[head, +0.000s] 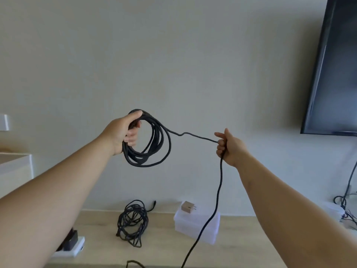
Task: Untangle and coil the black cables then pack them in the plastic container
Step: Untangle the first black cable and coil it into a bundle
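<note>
My left hand (123,132) is raised in front of the wall and grips a coil of black cable (152,151) with several loops hanging from it. One strand runs right from the coil to my right hand (229,147), which holds it in a fist. Below that fist the cable's loose length (217,200) drops to the wooden surface and off the bottom edge. A second black cable (132,222) lies in a tangled bundle on the surface below the coil. The clear plastic container (197,225), lid on, stands to the right of that bundle.
A small tan plug adapter (188,206) sits on the container's lid. A white power strip with a black plug (72,246) lies at the lower left. A wall-mounted TV (336,74) fills the upper right, with more wires (345,207) below it. A white cabinet (15,167) stands at the left.
</note>
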Available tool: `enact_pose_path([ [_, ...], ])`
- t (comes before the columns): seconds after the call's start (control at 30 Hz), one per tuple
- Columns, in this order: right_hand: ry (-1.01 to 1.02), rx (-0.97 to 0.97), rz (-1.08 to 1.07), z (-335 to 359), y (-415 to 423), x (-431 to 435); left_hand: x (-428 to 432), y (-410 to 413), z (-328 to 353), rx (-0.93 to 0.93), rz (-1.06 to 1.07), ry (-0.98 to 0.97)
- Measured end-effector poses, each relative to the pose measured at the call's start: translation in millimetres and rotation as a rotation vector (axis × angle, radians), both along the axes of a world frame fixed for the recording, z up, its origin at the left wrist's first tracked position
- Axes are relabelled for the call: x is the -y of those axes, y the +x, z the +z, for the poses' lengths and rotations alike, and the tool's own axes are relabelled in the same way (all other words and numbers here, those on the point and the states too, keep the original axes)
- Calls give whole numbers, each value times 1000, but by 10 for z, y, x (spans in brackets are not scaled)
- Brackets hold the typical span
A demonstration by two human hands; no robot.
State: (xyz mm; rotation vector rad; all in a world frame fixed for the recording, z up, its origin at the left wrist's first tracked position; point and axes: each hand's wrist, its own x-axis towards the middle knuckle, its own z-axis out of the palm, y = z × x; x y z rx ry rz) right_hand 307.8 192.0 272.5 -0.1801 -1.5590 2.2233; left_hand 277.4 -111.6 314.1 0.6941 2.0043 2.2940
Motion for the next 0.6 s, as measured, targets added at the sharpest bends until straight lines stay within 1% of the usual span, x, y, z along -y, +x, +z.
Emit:
enact_pose_path([
  [0.03, -3, 75, -47, -148, -28, -49, 26, 25, -18, 17, -60, 26],
  [0.1, 82, 213, -119, -403, -25, -156, 80, 69, -23, 38, -136, 69],
  [0.2, 164, 408, -189, -790, -10, -288, 143, 79, -16, 75, -165, 180],
  [0.23, 235, 473, -197, -912, -6, -314, 157, 77, -13, 91, -160, 222],
  [0.3, 549, 614, -206, -1178, -79, -321, 175, 49, -15, 112, -141, 276],
  [0.33, 661, 647, -235, -1261, -144, -323, 166, 43, -22, 116, -130, 272],
  [0.4, 606, 539, -209, -1248, -213, -151, 110, 41, -59, 111, -109, 210],
  [0.47, 620, 285, -148, -1040, -164, 167, 17, 50, -116, 107, -103, 144],
  [0.53, 550, 78, 29, -783, -115, 504, -85, 72, -170, 116, -105, 103],
  [0.57, 550, 7, 129, -696, -92, 641, -126, 83, -189, 122, -107, 100],
  [0.6, 578, -13, 219, -647, -45, 740, -161, 94, -202, 130, -111, 113],
])
